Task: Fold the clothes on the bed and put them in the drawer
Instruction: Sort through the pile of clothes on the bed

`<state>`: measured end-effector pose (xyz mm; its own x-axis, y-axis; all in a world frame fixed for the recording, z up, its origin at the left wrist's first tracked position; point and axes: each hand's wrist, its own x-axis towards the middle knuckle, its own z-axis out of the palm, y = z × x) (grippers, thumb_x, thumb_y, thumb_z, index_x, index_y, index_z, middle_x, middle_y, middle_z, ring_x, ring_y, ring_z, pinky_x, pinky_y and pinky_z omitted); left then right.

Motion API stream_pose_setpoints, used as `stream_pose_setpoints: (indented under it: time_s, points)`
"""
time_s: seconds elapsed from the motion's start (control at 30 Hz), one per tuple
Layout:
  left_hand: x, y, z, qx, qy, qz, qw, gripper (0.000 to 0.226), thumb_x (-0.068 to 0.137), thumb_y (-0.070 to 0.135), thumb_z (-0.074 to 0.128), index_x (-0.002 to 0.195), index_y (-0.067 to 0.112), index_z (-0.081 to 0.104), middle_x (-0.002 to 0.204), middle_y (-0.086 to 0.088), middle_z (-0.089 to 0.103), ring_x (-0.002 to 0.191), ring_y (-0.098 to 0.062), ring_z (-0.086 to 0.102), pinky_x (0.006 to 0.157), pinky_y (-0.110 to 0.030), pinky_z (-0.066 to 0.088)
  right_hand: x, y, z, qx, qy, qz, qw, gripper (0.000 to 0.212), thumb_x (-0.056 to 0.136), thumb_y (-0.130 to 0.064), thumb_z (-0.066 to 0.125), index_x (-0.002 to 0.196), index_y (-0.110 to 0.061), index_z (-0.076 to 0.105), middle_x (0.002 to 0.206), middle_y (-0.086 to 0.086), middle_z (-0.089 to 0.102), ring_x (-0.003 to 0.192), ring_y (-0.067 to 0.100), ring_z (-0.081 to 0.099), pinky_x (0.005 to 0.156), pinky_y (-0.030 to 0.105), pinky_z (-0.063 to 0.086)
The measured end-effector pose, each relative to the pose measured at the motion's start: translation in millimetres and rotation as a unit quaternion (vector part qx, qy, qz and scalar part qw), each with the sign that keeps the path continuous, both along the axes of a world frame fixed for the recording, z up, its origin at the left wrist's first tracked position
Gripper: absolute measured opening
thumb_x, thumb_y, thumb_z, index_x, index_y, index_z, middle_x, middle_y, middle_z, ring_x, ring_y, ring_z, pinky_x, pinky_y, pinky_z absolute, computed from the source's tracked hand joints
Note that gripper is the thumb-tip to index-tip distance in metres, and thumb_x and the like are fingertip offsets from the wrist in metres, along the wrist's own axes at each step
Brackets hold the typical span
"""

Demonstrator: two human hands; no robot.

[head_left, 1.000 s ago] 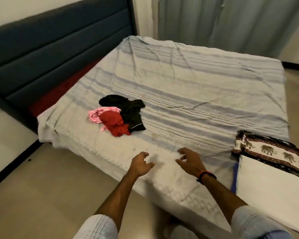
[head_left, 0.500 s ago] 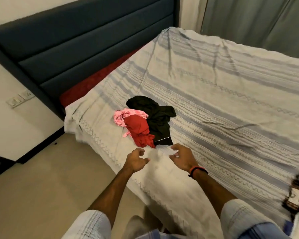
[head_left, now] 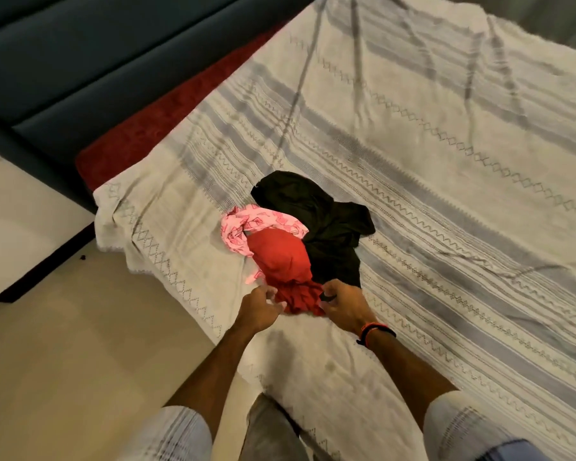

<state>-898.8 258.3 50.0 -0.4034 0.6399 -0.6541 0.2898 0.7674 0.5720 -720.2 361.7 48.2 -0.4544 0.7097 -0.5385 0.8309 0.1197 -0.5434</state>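
- A striped grey-and-cream bedspread (head_left: 413,161) is covering the bed, hanging over its near corner above a pale tiled floor (head_left: 64,344).
- A dark padded headboard (head_left: 97,61) is standing along the far-left side, a strip of red sheet (head_left: 167,128) showing beside it.
- Three garments are lying bunched near the bed's edge: a red one (head_left: 280,261), a pink one (head_left: 246,227) and a black one (head_left: 320,221).
- The left hand (head_left: 258,309), fingers loosely curled, is touching the red garment's near end; a firm grip cannot be made out.
- The right hand (head_left: 343,302), with a wristband (head_left: 374,331), is pinching the cloth.

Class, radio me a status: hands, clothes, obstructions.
Left hand and right hand at red garment, grip unclear. Pink and black garments unfolded on bed. No obstruction seen.
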Motion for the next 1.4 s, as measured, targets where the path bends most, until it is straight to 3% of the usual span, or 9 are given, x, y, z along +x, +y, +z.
stream_pose_setpoints:
  time_s: [0.2, 0.43, 0.57, 0.73, 0.87, 0.97, 1.07, 1.2, 1.4]
  points:
    - [-45, 39, -43, -0.016, -0.033, 0.005, 0.999, 0.042, 0.086, 0.021, 0.073, 0.124, 0.008, 0.059, 0.123, -0.005, 0.064, 0.114, -0.020, 0.060, 0.090, -0.023, 0.043, -78, 33, -40, -0.029, -0.053, 0.007, 0.998, 0.033, 0.087, -0.034, 0.060, 0.116, -0.016, 0.061, 0.109, 0.010, 0.068, 0.097, 0.032, 0.064, 0.085, 0.043, 0.054]
    - [-74, 64, -76, -0.025, -0.051, 0.029, 0.998, 0.044, 0.089, 0.022, 0.071, 0.128, 0.008, 0.057, 0.128, -0.006, 0.063, 0.115, -0.017, 0.060, 0.087, -0.017, 0.040, -126, 54, -80, 0.067, -0.117, 0.026, 0.990, 0.048, 0.087, -0.040, 0.066, 0.124, -0.013, 0.052, 0.124, 0.011, 0.052, 0.111, 0.034, 0.056, 0.086, 0.043, 0.049]
    - [-79, 66, -90, -0.036, -0.068, 0.049, 0.996, 0.043, 0.087, 0.020, 0.072, 0.127, 0.011, 0.058, 0.128, -0.005, 0.063, 0.113, -0.015, 0.061, 0.087, -0.018, 0.042, -135, 60, -96, 0.079, -0.130, 0.019, 0.988, 0.025, 0.088, -0.026, 0.061, 0.109, -0.013, 0.062, 0.116, 0.010, 0.059, 0.106, 0.033, 0.057, 0.082, 0.042, 0.049]
    - [-85, 67, -84, -0.033, -0.063, 0.045, 0.996, 0.045, 0.087, 0.019, 0.073, 0.127, 0.009, 0.058, 0.127, -0.006, 0.063, 0.114, -0.016, 0.061, 0.086, -0.018, 0.042, -133, 60, -95, 0.041, 0.014, 0.003, 0.999, 0.008, 0.080, -0.015, 0.069, 0.087, -0.013, 0.067, 0.108, 0.006, 0.057, 0.103, 0.027, 0.055, 0.086, 0.039, 0.047]
    - [-78, 71, -60, -0.013, -0.069, 0.035, 0.997, 0.056, 0.080, 0.011, 0.078, 0.130, 0.005, 0.053, 0.127, -0.008, 0.062, 0.112, -0.020, 0.061, 0.084, -0.019, 0.044, -123, 58, -66, 0.001, 0.133, -0.068, 0.989, 0.004, 0.084, -0.012, 0.071, 0.086, -0.013, 0.068, 0.109, 0.001, 0.065, 0.100, 0.011, 0.057, 0.089, 0.023, 0.041]
    - [-67, 67, -32, 0.021, -0.042, 0.007, 0.999, 0.062, 0.071, 0.010, 0.084, 0.125, 0.009, 0.054, 0.121, -0.004, 0.064, 0.105, -0.018, 0.062, 0.084, -0.022, 0.047, -112, 56, -31, -0.038, 0.189, -0.116, 0.974, 0.007, 0.088, -0.016, 0.069, 0.083, -0.019, 0.065, 0.096, -0.006, 0.069, 0.093, 0.010, 0.061, 0.086, 0.025, 0.044]
    - [-55, 57, -14, 0.092, 0.021, -0.001, 0.995, 0.050, 0.069, 0.012, 0.085, 0.113, 0.015, 0.060, 0.109, 0.000, 0.068, 0.097, -0.017, 0.064, 0.086, -0.028, 0.053, -99, 53, -6, -0.080, 0.243, -0.162, 0.953, 0.014, 0.089, -0.017, 0.067, 0.078, -0.025, 0.064, 0.081, -0.010, 0.065, 0.079, 0.009, 0.058, 0.081, 0.033, 0.047]
    - [-36, 49, 19, 0.183, 0.073, 0.012, 0.980, 0.010, 0.082, 0.017, 0.075, 0.088, 0.016, 0.067, 0.086, 0.005, 0.069, 0.085, -0.015, 0.065, 0.085, -0.035, 0.054, -78, 43, 38, -0.108, 0.336, -0.204, 0.913, 0.020, 0.091, -0.006, 0.064, 0.075, -0.018, 0.064, 0.068, -0.008, 0.059, 0.066, 0.008, 0.052, 0.069, 0.026, 0.043]
    - [6, 41, 89, 0.266, 0.077, 0.049, 0.960, 0.012, 0.089, 0.010, 0.060, 0.080, 0.017, 0.055, 0.078, 0.005, 0.060, 0.075, -0.013, 0.055, 0.079, -0.033, 0.047, -29, 29, 109, -0.111, 0.426, -0.213, 0.872, 0.017, 0.090, -0.009, 0.068, 0.074, -0.014, 0.068, 0.074, 0.001, 0.065, 0.074, 0.016, 0.058, 0.075, 0.033, 0.050]
